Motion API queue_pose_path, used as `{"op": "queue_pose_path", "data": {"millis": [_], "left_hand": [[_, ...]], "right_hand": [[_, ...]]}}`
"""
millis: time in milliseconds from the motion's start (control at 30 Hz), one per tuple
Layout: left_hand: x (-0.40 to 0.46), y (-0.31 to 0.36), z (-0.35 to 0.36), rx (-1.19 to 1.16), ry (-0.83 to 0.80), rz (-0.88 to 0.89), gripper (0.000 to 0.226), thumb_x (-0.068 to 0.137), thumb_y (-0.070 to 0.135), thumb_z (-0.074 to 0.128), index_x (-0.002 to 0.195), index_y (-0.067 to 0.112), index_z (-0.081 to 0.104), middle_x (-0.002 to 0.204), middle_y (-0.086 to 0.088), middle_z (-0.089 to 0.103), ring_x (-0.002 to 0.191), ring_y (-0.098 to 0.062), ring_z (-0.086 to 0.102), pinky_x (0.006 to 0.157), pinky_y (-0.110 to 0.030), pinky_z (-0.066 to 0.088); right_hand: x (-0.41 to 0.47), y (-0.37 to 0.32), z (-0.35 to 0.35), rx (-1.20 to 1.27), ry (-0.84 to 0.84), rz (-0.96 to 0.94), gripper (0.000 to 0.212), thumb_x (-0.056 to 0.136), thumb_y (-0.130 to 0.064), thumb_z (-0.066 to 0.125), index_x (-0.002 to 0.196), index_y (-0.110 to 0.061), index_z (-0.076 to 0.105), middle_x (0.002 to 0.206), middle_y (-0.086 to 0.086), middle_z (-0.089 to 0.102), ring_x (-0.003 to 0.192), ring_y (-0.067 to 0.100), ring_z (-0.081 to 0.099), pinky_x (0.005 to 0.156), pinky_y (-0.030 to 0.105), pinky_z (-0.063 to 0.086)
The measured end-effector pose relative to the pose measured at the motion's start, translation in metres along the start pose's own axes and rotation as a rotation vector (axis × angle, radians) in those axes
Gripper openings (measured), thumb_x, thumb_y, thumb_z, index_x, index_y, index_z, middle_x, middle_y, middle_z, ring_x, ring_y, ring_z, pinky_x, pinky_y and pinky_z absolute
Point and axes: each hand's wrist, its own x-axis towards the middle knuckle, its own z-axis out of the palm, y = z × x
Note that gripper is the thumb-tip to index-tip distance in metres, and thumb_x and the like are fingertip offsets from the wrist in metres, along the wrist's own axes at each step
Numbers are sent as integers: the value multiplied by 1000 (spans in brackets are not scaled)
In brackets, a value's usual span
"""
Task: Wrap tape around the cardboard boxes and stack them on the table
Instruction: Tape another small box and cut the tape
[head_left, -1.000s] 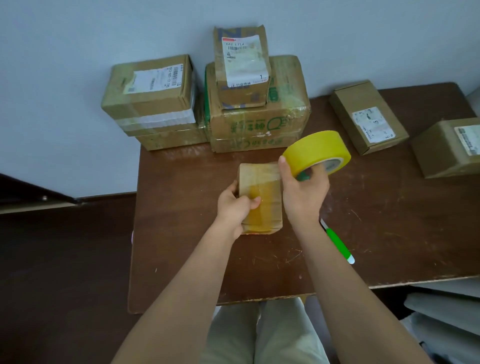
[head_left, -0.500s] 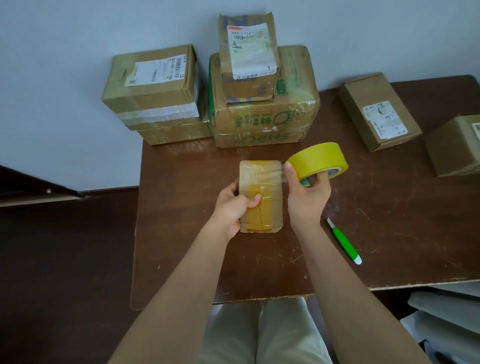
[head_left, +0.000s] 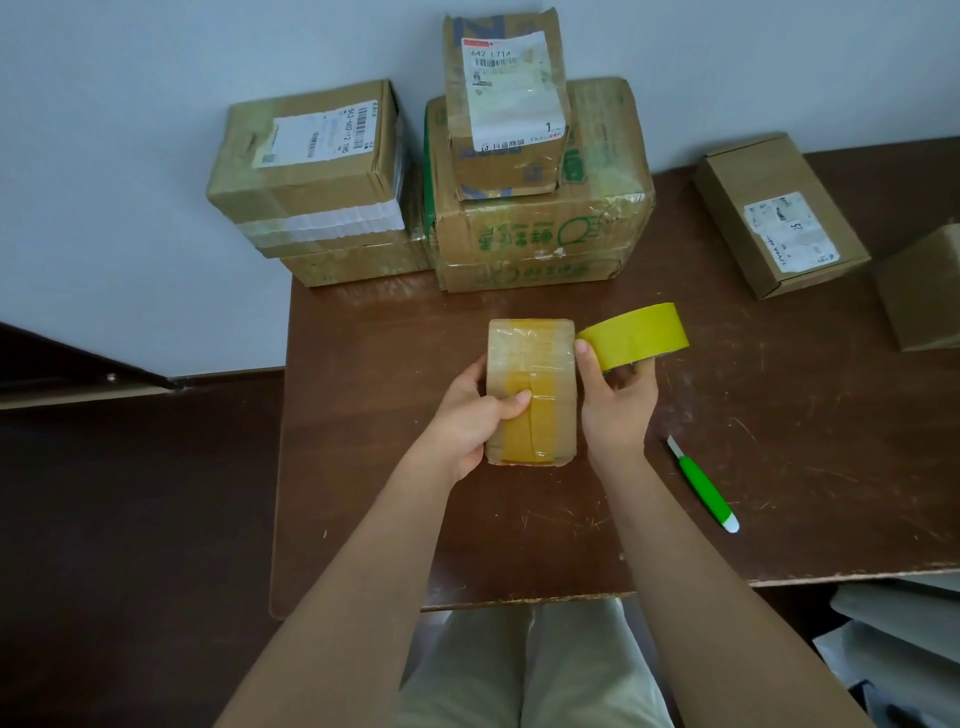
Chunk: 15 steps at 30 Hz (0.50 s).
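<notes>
A small cardboard box (head_left: 540, 364), partly covered in shiny yellowish tape, sits at the middle of the brown table (head_left: 363, 467). My left hand (head_left: 470, 421) grips its left side with the thumb across the top. My right hand (head_left: 615, 400) holds a yellow tape roll (head_left: 636, 335) right against the box's upper right corner. Stacked boxes stand at the back: a left stack (head_left: 311, 182) and a larger box (head_left: 540, 228) with a small labelled box (head_left: 506, 104) on top.
A green-handled cutter (head_left: 704, 486) lies on the table to the right of my right hand. Two loose boxes lie at the right, one flat box (head_left: 779, 213) and another box (head_left: 922, 291) at the frame edge. A white wall rises behind the stacks.
The tape roll came down and in toward the box's right edge, from raised and tilted to low beside it. My left hand kept its grip on the box.
</notes>
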Motion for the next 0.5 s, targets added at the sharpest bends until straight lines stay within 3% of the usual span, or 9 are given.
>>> {"op": "queue_pose_path", "data": {"millis": [100, 167, 233, 300, 333, 400, 500], "left_hand": [[1, -2, 0, 49, -3, 5, 68, 88, 3, 70, 147, 22, 41, 128, -2, 65, 115, -21, 63, 94, -44, 54], [1, 3, 7, 126, 25, 18, 78, 90, 3, 66, 154, 27, 27, 140, -2, 56, 125, -21, 55, 101, -45, 49], [1, 10, 19, 299, 105, 93, 99, 88, 2, 66, 157, 35, 4, 157, 0, 32, 141, -23, 35, 112, -46, 36], [-2, 11, 33, 450, 154, 232, 110, 83, 11, 73, 156, 36, -5, 162, 4, 12, 146, -19, 23, 113, -36, 30], [-3, 8, 39, 498, 169, 286, 117, 78, 22, 81, 155, 36, -6, 161, 4, 11, 144, -17, 24, 108, -32, 30], [-2, -4, 42, 559, 209, 346, 135, 62, 45, 90, 155, 37, -8, 159, 2, 18, 140, -15, 30, 107, -35, 35], [4, -15, 38, 548, 235, 373, 141, 54, 51, 92, 154, 37, -5, 153, 0, 32, 136, -16, 38, 109, -38, 38]], "right_hand": [[2, 1, -1, 9, -28, 61, 22, 89, -21, 75, 104, -27, 60, 98, -8, 70, 89, 0, 67, 83, 26, 53], [4, -4, -3, 35, -49, 156, 28, 90, -20, 75, 116, -18, 63, 95, -10, 69, 79, -8, 66, 77, 20, 51], [11, -8, -9, 90, -88, 255, 50, 90, -19, 74, 137, -20, 57, 101, -11, 69, 88, -3, 66, 83, 19, 52], [17, -7, -16, 142, -128, 293, 59, 91, -20, 72, 145, -30, 50, 114, -8, 70, 107, 10, 65, 99, 31, 51], [19, -8, -18, 165, -135, 306, 58, 92, -22, 71, 144, -33, 51, 120, -5, 69, 114, 15, 64, 104, 37, 49], [19, -10, -20, 205, -141, 301, 49, 92, -27, 72, 138, -33, 57, 125, -1, 69, 118, 19, 64, 106, 44, 49], [18, -16, -17, 250, -111, 193, 26, 95, -18, 68, 121, -23, 68, 118, 1, 73, 114, 15, 67, 104, 39, 51]]}}
